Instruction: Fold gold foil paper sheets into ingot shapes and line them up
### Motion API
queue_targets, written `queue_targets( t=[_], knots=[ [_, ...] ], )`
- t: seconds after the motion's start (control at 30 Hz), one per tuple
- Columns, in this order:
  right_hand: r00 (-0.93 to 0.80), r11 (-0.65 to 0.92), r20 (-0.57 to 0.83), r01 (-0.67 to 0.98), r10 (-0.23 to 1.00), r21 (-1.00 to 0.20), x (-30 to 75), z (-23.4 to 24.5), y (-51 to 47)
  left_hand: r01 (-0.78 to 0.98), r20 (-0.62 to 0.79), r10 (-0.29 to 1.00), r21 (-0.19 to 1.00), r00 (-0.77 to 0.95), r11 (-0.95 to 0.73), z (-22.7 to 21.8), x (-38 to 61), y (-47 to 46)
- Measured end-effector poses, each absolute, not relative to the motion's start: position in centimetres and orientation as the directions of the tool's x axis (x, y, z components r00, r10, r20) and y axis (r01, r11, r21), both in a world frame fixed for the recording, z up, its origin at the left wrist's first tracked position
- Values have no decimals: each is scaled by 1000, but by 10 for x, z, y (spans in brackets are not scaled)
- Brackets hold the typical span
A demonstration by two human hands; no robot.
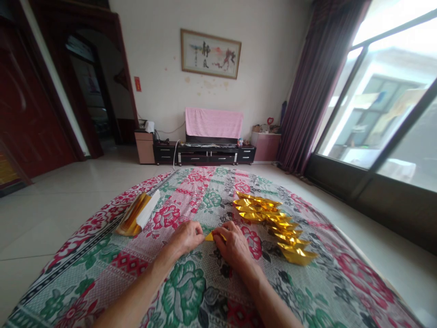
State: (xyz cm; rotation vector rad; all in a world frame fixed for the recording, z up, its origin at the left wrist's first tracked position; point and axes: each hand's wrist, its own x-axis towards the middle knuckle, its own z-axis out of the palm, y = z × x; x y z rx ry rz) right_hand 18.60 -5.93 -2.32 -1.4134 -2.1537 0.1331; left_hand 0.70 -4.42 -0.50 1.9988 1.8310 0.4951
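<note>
Between my two hands is a small piece of folded gold foil paper [209, 237], held just above the flowered cloth. My left hand [187, 237] is closed in a pinch at the paper's left tip. My right hand [234, 242] grips the other end, its fingers curled over and covering much of it. To the right, several folded gold paper ingots [297, 253] lie close together in a slanting row. A stack of gold foil sheets [134, 214] with white backs rests on the left, bent upward and apart from my hands.
The flowered cloth [186, 291] covers a round table. Beyond it stand a low black TV cabinet [208, 157] and a screen draped with a pink towel [214, 122]. A purple curtain [307, 91] and large window are on the right, and a dark red door [30, 100] is on the left.
</note>
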Motion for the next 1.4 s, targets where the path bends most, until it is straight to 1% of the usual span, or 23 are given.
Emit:
queue_targets(
  t=[0.27, 0.43, 0.53, 0.63, 0.8, 1.0, 1.07, 1.13, 1.2, 1.27, 1.33, 1.4],
  knots=[
    [-291, 442, 399, 819, 870, -366, 185, -23, -58, 880, 33, 996, 467, 84, -90, -6, 9, -45],
    [-294, 450, 401, 806, 868, -384, 184, -23, -59, 924, 91, 996, 382, -16, -20, -6, 20, -52],
    [-297, 461, 416, 802, 860, -380, 185, -24, -59, 947, 110, 994, 320, -13, -23, -6, 24, -56],
    [-294, 454, 417, 813, 860, -364, 185, -26, -58, 957, 87, 996, 290, -5, -21, -5, 25, -57],
    [-313, 464, 407, 812, 858, -354, 186, -25, -58, 946, 66, 998, 323, -2, -20, -3, 24, -54],
    [-311, 469, 405, 794, 860, -386, 187, -25, -57, 916, 24, 999, 397, 44, -50, -6, 15, -47],
    [-306, 464, 402, 795, 863, -391, 187, -25, -57, 917, 31, 998, 395, 52, -60, -7, 15, -47],
    [-302, 460, 401, 797, 865, -392, 187, -26, -57, 920, 93, 991, 371, 97, -125, -8, 17, -49],
    [-300, 459, 403, 798, 864, -390, 186, -27, -57, 901, 191, 958, 339, 214, -269, -9, 20, -52],
    [-299, 459, 409, 802, 862, -383, 186, -27, -57, 847, 264, 896, 314, 357, -430, -9, 24, -55],
    [-294, 456, 416, 807, 861, -374, 186, -28, -57, 784, 294, 839, 312, 458, -537, -9, 25, -57],
    [-289, 451, 419, 813, 861, -368, 185, -28, -57, 734, 318, 803, 332, 504, -592, -11, 25, -57]
  ],
)
